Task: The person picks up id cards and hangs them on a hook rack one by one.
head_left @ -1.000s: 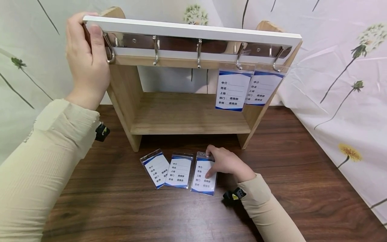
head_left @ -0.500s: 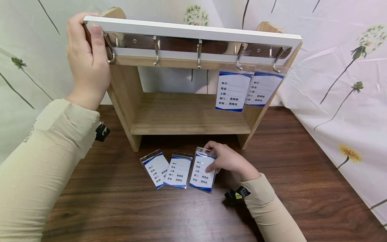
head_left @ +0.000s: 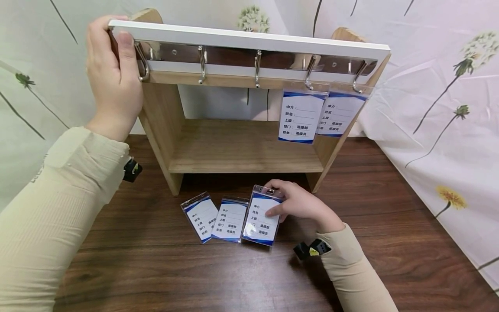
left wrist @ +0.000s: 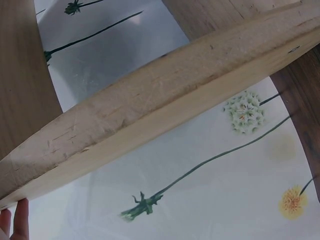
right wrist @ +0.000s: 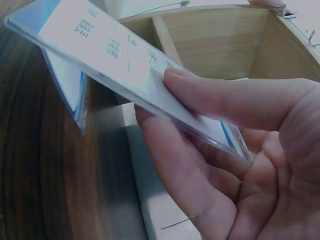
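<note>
white backdrop (head_left: 409,82): creased, printed with pale dandelions (head_left: 252,19) (one yellow flower (head_left: 451,197), right side). tabletop (head_left: 195,277): dark brown, wood-grained.

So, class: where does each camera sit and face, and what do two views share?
Head: worn on the head, facing forward and down at the rack; left hand, right hand and sleeves show.
Left wrist: on that wrist, facing the rack's wooden edge and floral cloth; only fingertips show, lower left.
Right wrist: on that wrist, facing the held badge; thumb and fingers show.
Shared: head and right wrist show that badge.
</note>
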### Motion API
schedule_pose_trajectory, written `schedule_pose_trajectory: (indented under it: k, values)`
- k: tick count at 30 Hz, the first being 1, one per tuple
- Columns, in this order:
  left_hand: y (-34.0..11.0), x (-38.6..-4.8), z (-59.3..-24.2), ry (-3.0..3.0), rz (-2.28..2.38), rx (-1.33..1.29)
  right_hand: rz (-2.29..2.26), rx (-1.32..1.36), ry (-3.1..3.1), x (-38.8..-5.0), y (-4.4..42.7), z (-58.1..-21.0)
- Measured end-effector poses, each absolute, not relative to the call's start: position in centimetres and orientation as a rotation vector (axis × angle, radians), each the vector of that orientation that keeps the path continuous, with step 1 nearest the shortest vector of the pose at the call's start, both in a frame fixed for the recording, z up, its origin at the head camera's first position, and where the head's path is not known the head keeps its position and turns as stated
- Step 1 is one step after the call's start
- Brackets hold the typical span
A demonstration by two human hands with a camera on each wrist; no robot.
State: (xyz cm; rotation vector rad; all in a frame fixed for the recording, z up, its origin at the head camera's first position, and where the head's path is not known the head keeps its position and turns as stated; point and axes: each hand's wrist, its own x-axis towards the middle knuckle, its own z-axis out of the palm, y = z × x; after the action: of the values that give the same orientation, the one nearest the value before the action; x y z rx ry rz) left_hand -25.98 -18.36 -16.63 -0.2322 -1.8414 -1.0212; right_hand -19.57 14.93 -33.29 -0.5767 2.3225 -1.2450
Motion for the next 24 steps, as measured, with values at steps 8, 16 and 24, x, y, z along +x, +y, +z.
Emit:
schedule_pose_trajectory:
  k: [8,16,24]
  values:
    - [-18.4,-26.0,-16.7,-1.846,-1.018,-0.227,-1.33,-0.597,2.331,-19.2,15.1,-32.3]
    - [-18.5,-26.1,-16.7,-1.859,-0.993,-0.249,-1.373,-0.599,2.397,-18.9,15.3,-31.4]
    - [-18.5,-26.1,-16.8,-1.853,-1.007,-0.238,-1.447,-0.555,2.387,-18.5,15.3,-30.6]
